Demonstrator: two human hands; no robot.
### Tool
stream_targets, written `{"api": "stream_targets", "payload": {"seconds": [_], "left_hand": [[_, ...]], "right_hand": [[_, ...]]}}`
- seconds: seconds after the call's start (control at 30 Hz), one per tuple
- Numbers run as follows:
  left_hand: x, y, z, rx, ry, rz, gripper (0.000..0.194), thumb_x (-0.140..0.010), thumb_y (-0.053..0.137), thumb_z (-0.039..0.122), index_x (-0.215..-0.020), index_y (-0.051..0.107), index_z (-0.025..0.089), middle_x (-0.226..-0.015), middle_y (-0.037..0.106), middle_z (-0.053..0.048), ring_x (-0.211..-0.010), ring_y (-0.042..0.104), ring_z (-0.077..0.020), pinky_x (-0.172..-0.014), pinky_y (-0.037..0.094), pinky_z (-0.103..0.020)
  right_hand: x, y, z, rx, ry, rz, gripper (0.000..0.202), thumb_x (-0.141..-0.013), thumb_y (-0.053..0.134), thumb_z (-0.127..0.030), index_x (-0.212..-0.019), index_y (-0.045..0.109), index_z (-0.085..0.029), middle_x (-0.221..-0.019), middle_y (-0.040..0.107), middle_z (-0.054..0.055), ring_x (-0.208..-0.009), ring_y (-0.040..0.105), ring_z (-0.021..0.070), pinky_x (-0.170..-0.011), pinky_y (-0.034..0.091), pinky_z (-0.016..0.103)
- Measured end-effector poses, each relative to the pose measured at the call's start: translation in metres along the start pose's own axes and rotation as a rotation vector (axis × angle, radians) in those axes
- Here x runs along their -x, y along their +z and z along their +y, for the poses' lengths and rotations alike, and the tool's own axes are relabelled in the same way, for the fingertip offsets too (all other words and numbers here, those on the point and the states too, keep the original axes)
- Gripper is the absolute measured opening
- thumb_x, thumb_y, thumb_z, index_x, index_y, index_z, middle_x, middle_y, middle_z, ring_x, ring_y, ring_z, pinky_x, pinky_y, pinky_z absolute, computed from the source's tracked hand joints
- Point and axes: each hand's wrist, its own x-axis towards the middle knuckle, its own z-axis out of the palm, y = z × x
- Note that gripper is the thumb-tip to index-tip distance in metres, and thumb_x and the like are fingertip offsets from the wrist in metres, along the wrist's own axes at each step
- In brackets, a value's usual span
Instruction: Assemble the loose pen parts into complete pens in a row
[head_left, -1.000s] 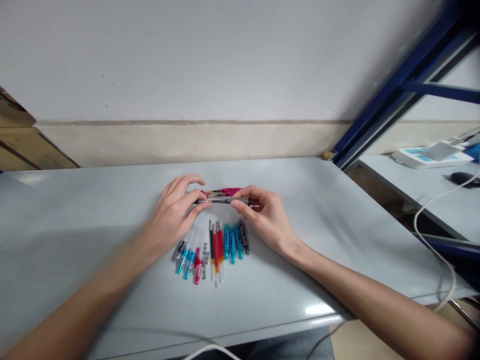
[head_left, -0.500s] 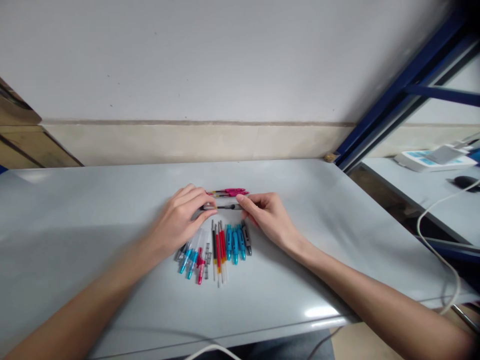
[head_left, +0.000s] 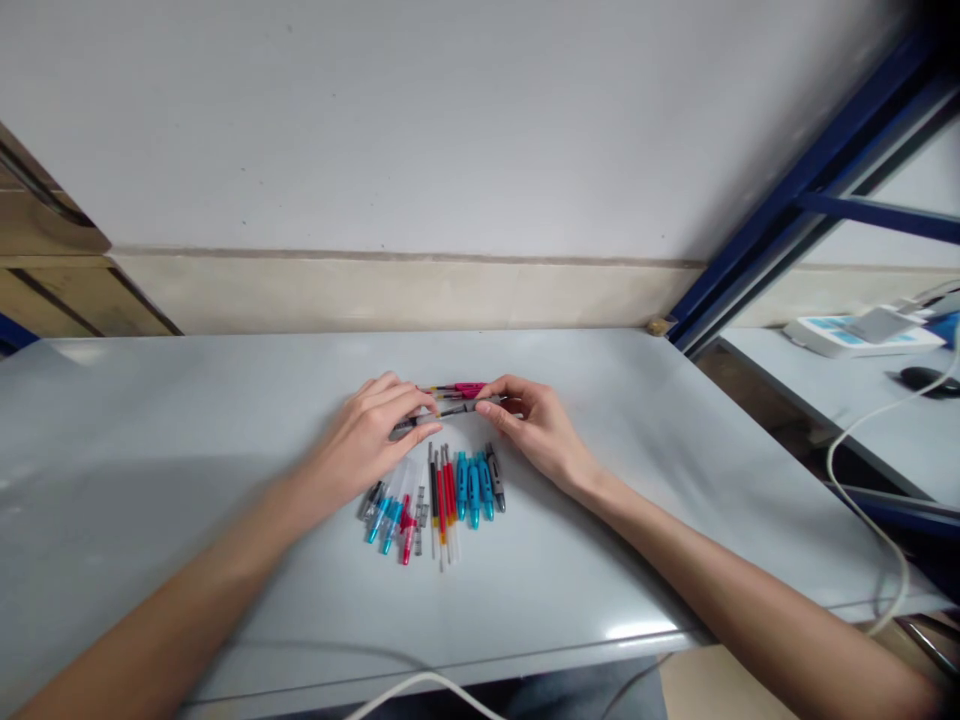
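Note:
Above the rows of parts, a grey pen spans my two hands, slightly tilted with its right end higher. My left hand pinches its left end between thumb and fingers. My right hand pinches the grey right end, and my fingers hide part of it. A dark refill shows in the middle. Just behind lie pink pens, partly covered by my right fingers. In front lie clear barrels with coloured ends, red and black refills, blue pen grips and a grey grip.
The grey table meets a tiled wall base at the back. At right, beyond a blue frame, a lower surface bears a white power strip and a black mouse. A white cable crosses the table's right side.
The pen has gone from nearly level to slightly tilted, its right end raised. My right fingers have shifted along it and now reach over the pink pens. The camera view has moved slightly.

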Motion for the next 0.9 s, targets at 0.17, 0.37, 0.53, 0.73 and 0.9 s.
{"api": "stream_targets", "payload": {"seconds": [0.17, 0.37, 0.53, 0.73, 0.9], "left_hand": [[-0.002, -0.001, 0.000, 0.018, 0.004, 0.038, 0.015, -0.101, 0.056, 0.028, -0.095, 0.066, 0.018, -0.093, 0.069, -0.005, -0.092, 0.057, -0.0202, -0.085, 0.047, -0.036], [-0.005, 0.000, -0.001, -0.012, 0.023, 0.046, 0.011, -0.097, 0.062, 0.027, -0.093, 0.066, 0.017, -0.090, 0.068, -0.005, -0.090, 0.057, -0.0210, -0.084, 0.048, -0.037], [-0.003, 0.000, -0.012, -0.024, 0.017, 0.011, 0.018, -0.100, 0.056, 0.030, -0.100, 0.069, 0.018, -0.094, 0.069, -0.006, -0.094, 0.059, -0.0212, -0.086, 0.049, -0.038], [-0.002, -0.002, -0.018, -0.076, 0.047, 0.044, 0.021, -0.100, 0.057, 0.033, -0.099, 0.072, 0.018, -0.090, 0.070, -0.006, -0.092, 0.056, -0.0217, -0.087, 0.047, -0.040], [-0.001, -0.001, -0.021, -0.095, 0.018, -0.001, 0.018, -0.099, 0.059, 0.032, -0.103, 0.073, 0.020, -0.095, 0.070, -0.005, -0.096, 0.056, -0.0223, -0.089, 0.047, -0.040]], "right_hand": [[-0.001, 0.000, -0.001, 0.110, 0.035, -0.022, 0.045, -0.094, 0.059, -0.053, -0.067, 0.062, -0.018, -0.057, 0.042, -0.004, -0.055, 0.034, 0.0115, -0.055, 0.028, 0.028], [-0.005, 0.002, 0.008, 0.185, -0.012, -0.011, 0.052, -0.097, 0.052, -0.057, -0.063, 0.059, -0.017, -0.056, 0.043, -0.003, -0.056, 0.036, 0.0122, -0.056, 0.028, 0.028], [-0.014, -0.004, 0.017, 0.229, -0.128, -0.001, 0.031, -0.092, 0.062, -0.045, -0.085, 0.070, -0.017, -0.086, 0.068, 0.006, -0.076, 0.054, 0.0177, -0.070, 0.040, 0.030], [-0.013, -0.004, 0.014, 0.349, -0.123, -0.042, 0.047, -0.100, 0.050, -0.051, -0.072, 0.067, -0.017, -0.065, 0.056, 0.002, -0.071, 0.050, 0.0182, -0.071, 0.038, 0.031], [-0.015, -0.003, 0.020, 0.382, -0.152, -0.052, 0.040, -0.100, 0.052, -0.045, -0.078, 0.070, -0.018, -0.072, 0.061, 0.003, -0.079, 0.053, 0.0204, -0.076, 0.039, 0.032]]}}
